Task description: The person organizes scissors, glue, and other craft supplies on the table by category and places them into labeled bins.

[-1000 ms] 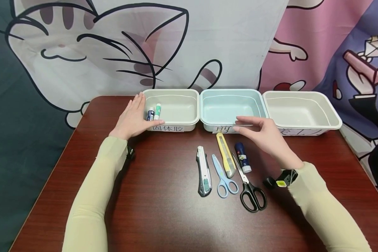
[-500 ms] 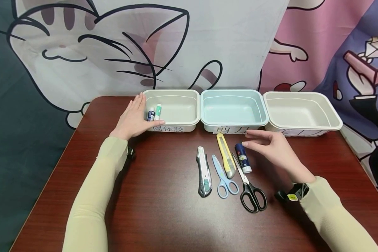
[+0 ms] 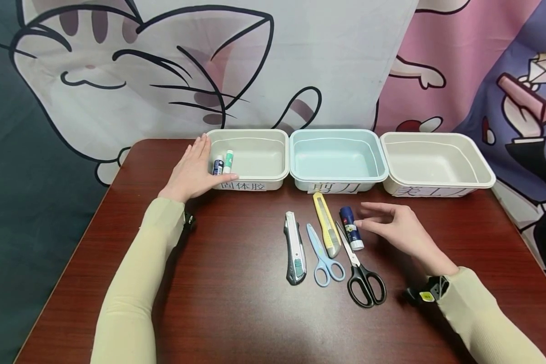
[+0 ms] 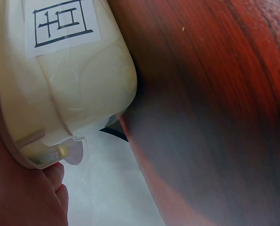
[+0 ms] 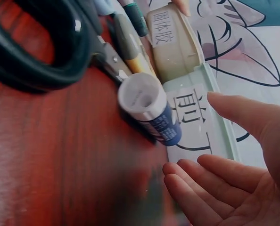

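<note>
My left hand (image 3: 192, 169) rests with extended fingers on the left rim of the left cream bin (image 3: 259, 151), its thumb along the front edge. Inside that bin are a dark blue glue stick (image 3: 218, 166) and a green-and-white one (image 3: 228, 161). Just right of a blue glue stick (image 3: 351, 228) lying on the table, my right hand (image 3: 402, 230) hovers with nothing held, thumb and fingers apart. In the right wrist view this glue stick (image 5: 152, 110) lies before the spread fingers. Beside it are black-handled scissors (image 3: 364, 283) and a yellow utility knife (image 3: 327, 222).
Light blue scissors (image 3: 326, 260) and a silver-grey utility knife (image 3: 294, 250) lie further left on the table (image 3: 236, 303). A pale blue bin (image 3: 338, 154) and another cream bin (image 3: 437, 159) stand in the back row, with paper labels in front. A printed curtain (image 3: 336, 50) hangs behind.
My right hand has moved from the front of the pale blue bin down and right, to beside the blue glue stick. My left hand keeps its place on the left bin.
</note>
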`<control>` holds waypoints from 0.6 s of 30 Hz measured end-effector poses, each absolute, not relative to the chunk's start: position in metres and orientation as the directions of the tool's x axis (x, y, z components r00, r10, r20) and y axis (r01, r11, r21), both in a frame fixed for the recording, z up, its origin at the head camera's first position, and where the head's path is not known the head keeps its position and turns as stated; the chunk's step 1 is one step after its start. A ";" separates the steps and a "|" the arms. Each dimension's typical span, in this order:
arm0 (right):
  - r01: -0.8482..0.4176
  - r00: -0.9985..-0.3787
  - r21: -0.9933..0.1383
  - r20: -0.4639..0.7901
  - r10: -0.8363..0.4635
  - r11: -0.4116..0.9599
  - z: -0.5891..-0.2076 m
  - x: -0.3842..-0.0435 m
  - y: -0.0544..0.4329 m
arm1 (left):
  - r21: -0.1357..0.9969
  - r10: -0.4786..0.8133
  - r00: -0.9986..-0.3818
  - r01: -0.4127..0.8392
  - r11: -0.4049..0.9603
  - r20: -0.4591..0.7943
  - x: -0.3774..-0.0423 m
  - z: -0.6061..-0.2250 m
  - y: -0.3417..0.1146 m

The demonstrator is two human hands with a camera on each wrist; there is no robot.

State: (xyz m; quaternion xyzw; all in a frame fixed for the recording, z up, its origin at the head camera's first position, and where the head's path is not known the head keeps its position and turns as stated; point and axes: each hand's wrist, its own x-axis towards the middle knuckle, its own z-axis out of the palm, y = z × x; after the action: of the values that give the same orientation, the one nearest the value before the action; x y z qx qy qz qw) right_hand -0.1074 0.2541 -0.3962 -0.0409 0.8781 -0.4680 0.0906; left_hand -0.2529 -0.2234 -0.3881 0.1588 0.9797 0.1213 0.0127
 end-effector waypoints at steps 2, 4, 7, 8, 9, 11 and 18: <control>0.005 -0.980 -0.824 -0.118 -0.163 0.566 -0.397 -0.106 0.254 | 0.245 0.314 -0.949 0.308 0.919 0.014 -0.253 -0.388 -0.223; -0.001 -0.979 -0.823 -0.116 -0.169 0.569 -0.398 -0.104 0.253 | 0.245 0.314 -0.949 0.308 0.919 0.015 -0.252 -0.388 -0.223; -0.004 -0.979 -0.829 -0.112 -0.173 0.559 -0.399 -0.102 0.251 | 0.243 0.314 -0.949 0.309 0.920 0.016 -0.252 -0.387 -0.224; -0.009 -0.978 -0.830 -0.108 -0.176 0.558 -0.399 -0.101 0.250 | 0.243 0.315 -0.949 0.309 0.920 0.015 -0.252 -0.387 -0.224; -0.012 -0.978 -0.831 -0.106 -0.180 0.556 -0.399 -0.101 0.249 | 0.242 0.314 -0.949 0.308 0.920 0.015 -0.252 -0.387 -0.224; -0.027 -0.977 -0.831 -0.097 -0.192 0.555 -0.401 -0.101 0.248 | 0.247 0.314 -0.949 0.307 0.919 0.013 -0.252 -0.387 -0.224; -0.074 -0.974 -0.808 -0.067 -0.216 0.584 -0.406 -0.103 0.243 | 0.241 0.309 -0.951 0.301 0.923 0.005 -0.253 -0.388 -0.224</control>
State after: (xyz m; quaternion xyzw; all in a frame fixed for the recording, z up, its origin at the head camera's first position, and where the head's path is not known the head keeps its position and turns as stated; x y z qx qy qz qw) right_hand -0.1034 0.2427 -0.4062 -0.0817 0.8864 -0.4488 0.0790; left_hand -0.2532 -0.2240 -0.3879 0.1558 0.9803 0.1203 0.0167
